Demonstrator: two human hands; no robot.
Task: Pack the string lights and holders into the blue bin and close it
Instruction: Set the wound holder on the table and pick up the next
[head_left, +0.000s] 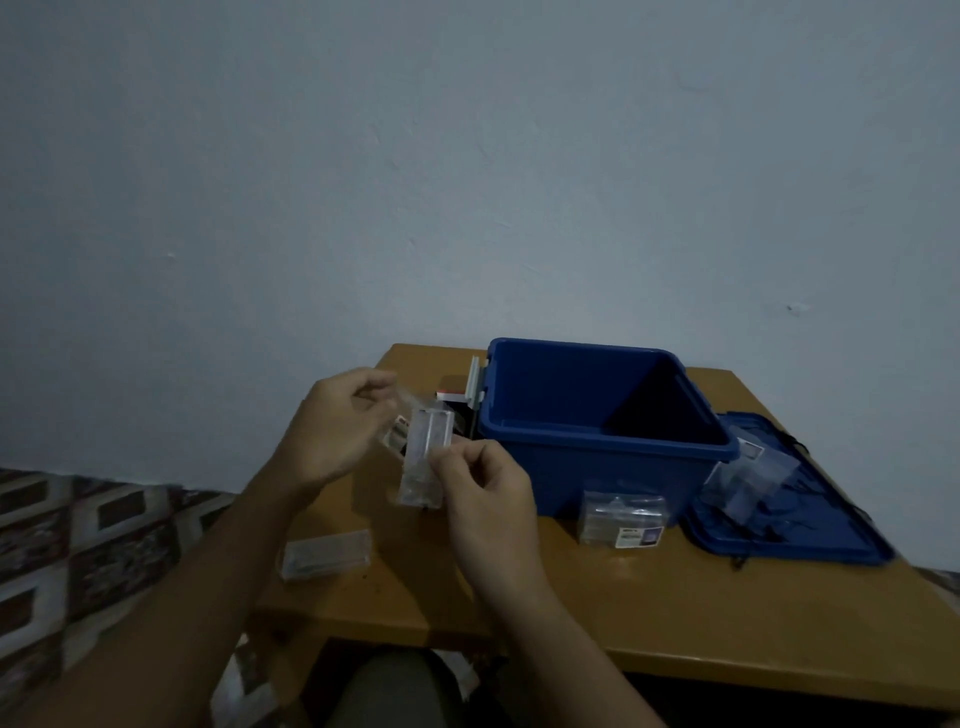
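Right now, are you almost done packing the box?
Not nearly. The blue bin stands open, and what shows inside looks empty. The left hand and right hand hold one clear packet. Still to pack: a left packet on the table, a front packet by the bin, and a packet on the lid lying beside it.

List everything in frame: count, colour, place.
blue bin: 1, blue, open, back of table
bin lid: 1, blue, flat on table, right of bin
held packet: 1, clear, between both hands
loose packets: 3, clear; table's left front, before the bin, on the lid
small box: 1, white, red and black, behind bin's left, partly hidden
table: 1, tan wood
floor covering: 1, brown-grey pattern, left
wall: 1, pale grey-blue, behind
hands: 2; left hand and right hand both pinch the held packet
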